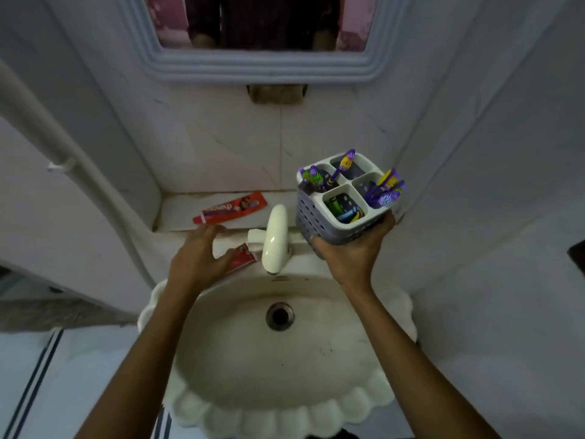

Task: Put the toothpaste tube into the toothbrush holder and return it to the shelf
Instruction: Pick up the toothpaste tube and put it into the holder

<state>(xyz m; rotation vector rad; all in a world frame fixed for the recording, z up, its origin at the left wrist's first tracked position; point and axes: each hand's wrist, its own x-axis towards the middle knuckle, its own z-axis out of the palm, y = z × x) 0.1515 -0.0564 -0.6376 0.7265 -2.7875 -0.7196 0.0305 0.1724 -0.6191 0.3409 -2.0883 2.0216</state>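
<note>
The right hand (354,248) cups the holder (342,201) from below while the left hand (199,258), fingers loosely spread, closes on a tube (243,256) beside the tap (275,239); light, soft, likely slippery, best pinched mid-body.

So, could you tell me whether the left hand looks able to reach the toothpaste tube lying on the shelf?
Probably yes: the left hand is just below the toothpaste tube, with nothing between them.
</note>
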